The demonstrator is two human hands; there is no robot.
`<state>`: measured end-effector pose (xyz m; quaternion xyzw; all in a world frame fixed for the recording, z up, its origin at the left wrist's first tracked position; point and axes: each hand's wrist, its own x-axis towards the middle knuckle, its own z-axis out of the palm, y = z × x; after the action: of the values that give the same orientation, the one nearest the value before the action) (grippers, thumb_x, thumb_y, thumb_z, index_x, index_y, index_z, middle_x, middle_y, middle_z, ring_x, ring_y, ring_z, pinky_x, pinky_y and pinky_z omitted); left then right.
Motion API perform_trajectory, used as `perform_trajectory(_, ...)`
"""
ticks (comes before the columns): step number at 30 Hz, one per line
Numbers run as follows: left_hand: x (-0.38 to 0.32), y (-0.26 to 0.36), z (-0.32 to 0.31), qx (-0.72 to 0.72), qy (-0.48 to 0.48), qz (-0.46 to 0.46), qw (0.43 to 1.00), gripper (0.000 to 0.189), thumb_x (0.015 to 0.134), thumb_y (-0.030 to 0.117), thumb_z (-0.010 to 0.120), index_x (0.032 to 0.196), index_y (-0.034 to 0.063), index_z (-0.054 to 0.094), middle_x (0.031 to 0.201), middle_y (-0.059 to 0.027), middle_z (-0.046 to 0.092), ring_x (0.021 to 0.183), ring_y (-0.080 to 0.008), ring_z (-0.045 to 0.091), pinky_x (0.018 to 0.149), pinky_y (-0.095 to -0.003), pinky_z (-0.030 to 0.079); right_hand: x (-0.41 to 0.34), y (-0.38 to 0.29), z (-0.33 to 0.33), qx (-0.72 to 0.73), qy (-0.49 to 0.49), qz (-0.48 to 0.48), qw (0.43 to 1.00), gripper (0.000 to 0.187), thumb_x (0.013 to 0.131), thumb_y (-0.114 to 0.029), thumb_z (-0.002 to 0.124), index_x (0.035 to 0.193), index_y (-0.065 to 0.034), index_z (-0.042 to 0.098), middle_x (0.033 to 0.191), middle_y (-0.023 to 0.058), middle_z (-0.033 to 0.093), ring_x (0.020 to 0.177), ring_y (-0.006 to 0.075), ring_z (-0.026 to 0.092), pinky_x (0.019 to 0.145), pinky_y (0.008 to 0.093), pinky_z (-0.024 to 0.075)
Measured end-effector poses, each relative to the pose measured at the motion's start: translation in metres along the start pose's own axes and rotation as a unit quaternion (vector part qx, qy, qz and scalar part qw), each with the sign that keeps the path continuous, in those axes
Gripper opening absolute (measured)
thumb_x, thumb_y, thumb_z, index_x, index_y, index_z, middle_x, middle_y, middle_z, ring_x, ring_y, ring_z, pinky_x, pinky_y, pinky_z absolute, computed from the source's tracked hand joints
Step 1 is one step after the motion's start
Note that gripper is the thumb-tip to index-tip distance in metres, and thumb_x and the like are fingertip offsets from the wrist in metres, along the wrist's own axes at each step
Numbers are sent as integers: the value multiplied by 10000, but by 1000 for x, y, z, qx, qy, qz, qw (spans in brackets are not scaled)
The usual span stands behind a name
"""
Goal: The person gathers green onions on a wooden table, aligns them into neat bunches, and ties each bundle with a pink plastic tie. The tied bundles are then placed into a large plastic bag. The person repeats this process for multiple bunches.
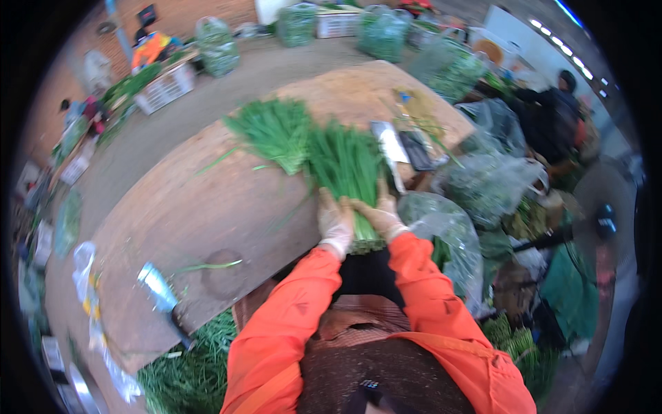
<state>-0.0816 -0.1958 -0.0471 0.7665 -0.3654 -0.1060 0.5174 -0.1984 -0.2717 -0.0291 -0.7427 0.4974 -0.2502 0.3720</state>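
My left hand (pixel 335 220) and my right hand (pixel 381 213), both in thin pale gloves, hold a thick bunch of green chives (pixel 344 160) from its two sides. Its cut stalk ends point towards me, past the near edge of the wooden tabletop (pixel 217 202). Just left of it, a second pile of chives (pixel 276 129) lies fanned out, touching the bunch. Close to my right hand, a broad-bladed knife (pixel 389 144) rests beside a dark phone-like object (pixel 416 150). The fingers are slightly blurred.
Another cleaver (pixel 159 287) lies at the table's near left corner, its handle over the edge. Clear plastic bags (pixel 489 181) of greens crowd the right side, near a fan (pixel 602 222). Loose greens (pixel 191 362) lie below the table. A person (pixel 551 114) sits at the right.
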Motion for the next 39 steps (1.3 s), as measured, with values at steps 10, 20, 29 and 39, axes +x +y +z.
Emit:
perform_trajectory(10, -11, 6, 5, 30, -37, -64, 997, 693, 986, 387, 443, 1489, -38, 230, 1379, -355, 421, 1210, -511, 456, 1019, -535, 391, 4, 23, 18, 325, -16, -2, 946, 949, 840, -91, 761, 1545, -42, 127, 1404, 151, 427, 1190, 222, 493, 1010, 319, 420)
perform_trajectory(20, -108, -8, -73, -46, -93, -34, 994, 738, 990, 343, 481, 1510, -54, 142, 1461, -341, 315, 1316, -483, 371, 1099, -469, 316, -144, -7, 29, 528, -106, 151, 829, 802, 931, -126, 666, 1533, -90, 138, 1420, 132, 451, 1235, 250, 503, 1043, 372, 426)
perform_trajectory(29, -110, -14, -117, -122, -158, -65, 978, 834, 963, 332, 579, 1509, -85, 107, 1539, -315, 226, 1450, -387, 217, 1178, -384, 198, -157, -39, 35, 541, -214, 194, 790, 487, 943, -122, 621, 1394, -89, 443, 1282, 59, 576, 1098, 209, 606, 937, 345, 507)
perform_trajectory(39, -184, -49, -246, -430, 69, -117, 893, 697, 1024, 471, 407, 1540, 85, 143, 1531, -145, 288, 1387, -262, 335, 1139, -384, 309, -195, -163, 123, 402, -443, 45, 800, 1072, 702, -114, 866, 1506, -50, 159, 1377, 138, 477, 1261, 221, 472, 1060, 336, 401)
